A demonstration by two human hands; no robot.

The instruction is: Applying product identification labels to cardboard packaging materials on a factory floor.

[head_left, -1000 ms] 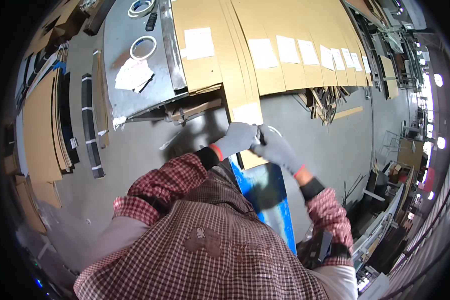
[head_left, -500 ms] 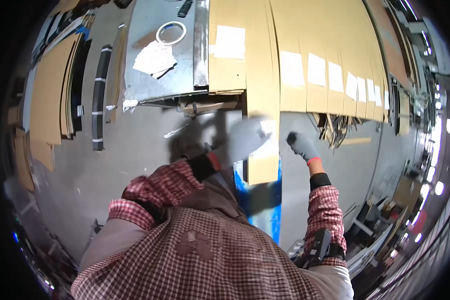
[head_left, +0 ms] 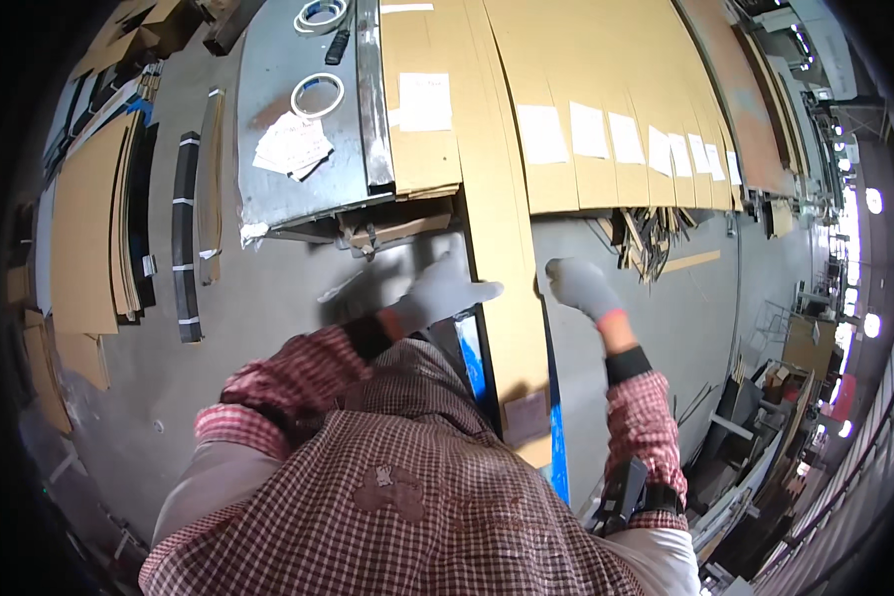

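Note:
A long brown cardboard strip [head_left: 512, 338] runs down the middle toward me, with a white paper label [head_left: 526, 415] near its close end. My left hand [head_left: 437, 291], in a grey glove, is at the strip's left edge; its fingers are spread, one reaching over the cardboard. Close by the strip's right edge is my gloved right hand [head_left: 584, 286], its fingers curled in. Whether they grip anything is hidden. Under the strip's near part shows a blue support [head_left: 560, 457].
Brown cardboard panels with white paper labels [head_left: 588, 130] lie side by side ahead. On the grey metal table [head_left: 268, 189] at left sit tape rolls [head_left: 317, 95] and a pile of papers [head_left: 293, 146]. Dark scrap strips [head_left: 646, 243] lie below the panels; cardboard sheets [head_left: 89, 238] stand far left.
The strip has come toward me, its label now much nearer. My left hand has shifted left off the label; the right hand has moved slightly left, closer to the strip.

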